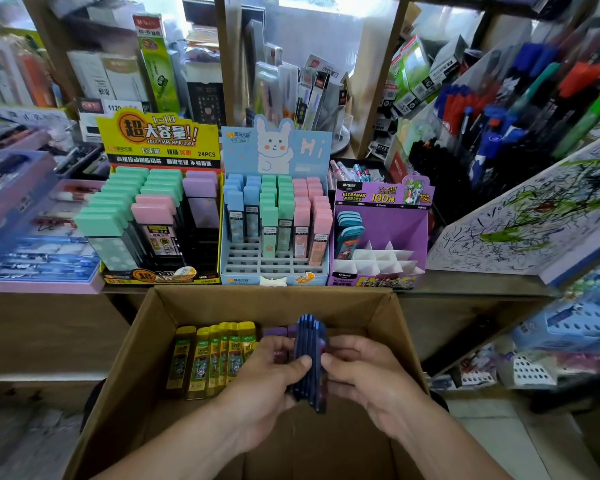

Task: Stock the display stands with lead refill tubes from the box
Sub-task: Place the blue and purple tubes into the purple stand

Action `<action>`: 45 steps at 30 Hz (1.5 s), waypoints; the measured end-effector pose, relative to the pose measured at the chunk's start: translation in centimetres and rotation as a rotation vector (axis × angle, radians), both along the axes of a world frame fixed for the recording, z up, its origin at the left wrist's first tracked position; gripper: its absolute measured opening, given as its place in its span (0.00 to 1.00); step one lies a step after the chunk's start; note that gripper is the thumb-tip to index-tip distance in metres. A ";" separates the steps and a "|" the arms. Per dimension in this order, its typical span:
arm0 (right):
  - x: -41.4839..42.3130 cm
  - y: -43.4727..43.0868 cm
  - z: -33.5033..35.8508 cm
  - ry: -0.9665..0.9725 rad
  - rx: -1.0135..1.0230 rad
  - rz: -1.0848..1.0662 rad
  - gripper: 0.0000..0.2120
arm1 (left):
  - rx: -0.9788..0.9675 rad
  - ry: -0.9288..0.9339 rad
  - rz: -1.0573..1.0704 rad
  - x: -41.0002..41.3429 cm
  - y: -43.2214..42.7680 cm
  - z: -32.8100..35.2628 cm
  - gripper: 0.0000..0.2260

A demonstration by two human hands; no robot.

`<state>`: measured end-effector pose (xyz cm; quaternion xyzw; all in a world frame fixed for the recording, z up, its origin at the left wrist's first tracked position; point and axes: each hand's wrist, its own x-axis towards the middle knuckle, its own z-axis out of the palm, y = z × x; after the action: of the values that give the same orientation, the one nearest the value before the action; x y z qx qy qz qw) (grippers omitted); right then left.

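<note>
Holding a stack of flat dark-blue plastic lead refill tubes [309, 362] between both hands, we keep it upright over the open brown cardboard box [146, 341]. Our left hand [267, 379] is closed on the stack's left face, thumb pressed near the middle of the front edge, fingers wrapped behind. Our right hand [364, 372] is closed on the right face, thumb tip touching the stack just beside the left thumb. The tubes stand on end, packed side by side, their rounded tops rising above our fingers and their lower ends showing below our palms. So the stack sits squarely between the two grips, pinched from both sides, not resting on the box floor as far as we can tell.

Inside the box, to the left of our hands, a row of yellow-capped lead refill tubes [219, 358] leans against the far wall, and a few purple tubes [276, 332] show just behind our left fingers.

On the shelf beyond the box stand three displays. The purple cardboard display stand with white dividers [381, 244] at the right holds only a few teal-blue tubes [349, 226] in its left rear corner. The light-blue rabbit-printed display stand [274, 220] in the middle carries blue, green and pink tubes, with its front rows bare. The yellow-and-black display stand [160, 209] at the left is packed with green, pink and lilac cases.
</note>
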<state>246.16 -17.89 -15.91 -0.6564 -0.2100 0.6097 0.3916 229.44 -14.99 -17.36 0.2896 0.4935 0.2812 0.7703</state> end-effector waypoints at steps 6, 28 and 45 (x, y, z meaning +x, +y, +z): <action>-0.1 0.3 1.1 0.059 0.027 0.093 0.15 | -0.038 -0.041 -0.038 -1.0 -0.2 1.5 0.13; -1.3 2.4 4.6 0.040 0.205 0.161 0.19 | 0.017 -0.124 0.104 -1.4 0.6 4.6 0.21; 0.1 2.5 3.8 0.033 0.415 -0.017 0.14 | 0.030 -0.130 0.220 -1.3 1.2 4.4 0.19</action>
<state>246.23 -15.38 -12.10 -0.5533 -0.3190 0.5609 0.5268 228.18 -13.82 -13.00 0.2266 0.4670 0.3897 0.7607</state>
